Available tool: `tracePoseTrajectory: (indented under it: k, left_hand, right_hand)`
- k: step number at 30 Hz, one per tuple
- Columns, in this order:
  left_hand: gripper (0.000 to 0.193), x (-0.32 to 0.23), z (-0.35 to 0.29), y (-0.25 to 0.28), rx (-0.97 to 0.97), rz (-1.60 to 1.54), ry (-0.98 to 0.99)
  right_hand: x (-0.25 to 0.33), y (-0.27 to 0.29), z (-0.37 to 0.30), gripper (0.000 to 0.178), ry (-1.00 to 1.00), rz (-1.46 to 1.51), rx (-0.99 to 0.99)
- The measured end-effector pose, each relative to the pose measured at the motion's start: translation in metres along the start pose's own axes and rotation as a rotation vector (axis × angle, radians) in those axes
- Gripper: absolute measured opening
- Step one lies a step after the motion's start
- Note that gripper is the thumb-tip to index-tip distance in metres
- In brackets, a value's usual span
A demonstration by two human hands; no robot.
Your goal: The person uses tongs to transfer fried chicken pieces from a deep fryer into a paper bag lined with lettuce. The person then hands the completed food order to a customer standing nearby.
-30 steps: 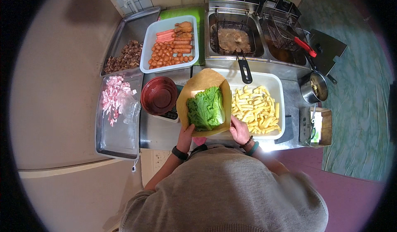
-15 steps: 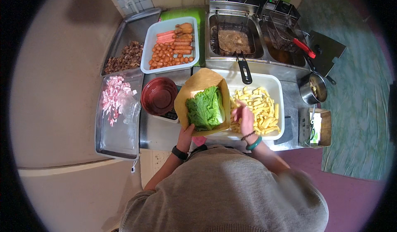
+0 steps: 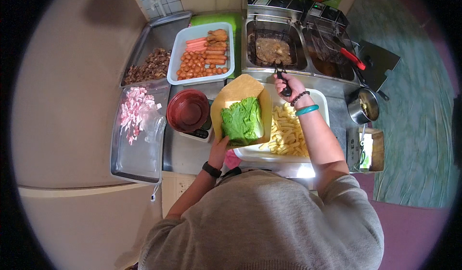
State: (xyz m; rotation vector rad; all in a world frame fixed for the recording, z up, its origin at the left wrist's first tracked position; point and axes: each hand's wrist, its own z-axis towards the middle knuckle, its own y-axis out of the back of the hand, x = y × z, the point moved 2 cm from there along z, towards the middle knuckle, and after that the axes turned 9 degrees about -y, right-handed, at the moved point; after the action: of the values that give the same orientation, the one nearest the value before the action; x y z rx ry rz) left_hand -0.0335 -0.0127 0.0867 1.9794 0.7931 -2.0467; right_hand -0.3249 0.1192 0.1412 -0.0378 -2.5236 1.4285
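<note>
My left hand grips the near edge of a brown paper food box. Green lettuce leaves lie inside the box. Up at the fryer, my right hand is wrapped round the black handle of a fry basket. The basket sits in the left tank of the deep fryer, in bubbling, foamy oil. Below my right forearm, a white tray holds pale yellow fries; the box and the arm cover parts of it.
Left of the box, a dark red bowl stands on a scale. A white tray of sausages and chicken is behind it. Metal trays line the far left. A pot and a carton stand at right.
My right hand has gone from above the fries up to the fry basket's handle and closed round it. The food box has shifted slightly right and up, still in my left hand.
</note>
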Motion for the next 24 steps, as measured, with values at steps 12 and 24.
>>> tracePoseTrajectory:
  k: [12,24]
  left_hand:
    - [0.031,0.023,0.016,0.007,-0.011,0.227,-0.275]
    - [0.035,0.006,0.024,-0.002,-0.112,0.15,-0.09]
  right_hand:
    - [-0.046,-0.021,-0.057,0.022,0.397,-0.518,-0.137]
    - [-0.043,-0.01,-0.054,0.025,0.338,-0.466,-0.017]
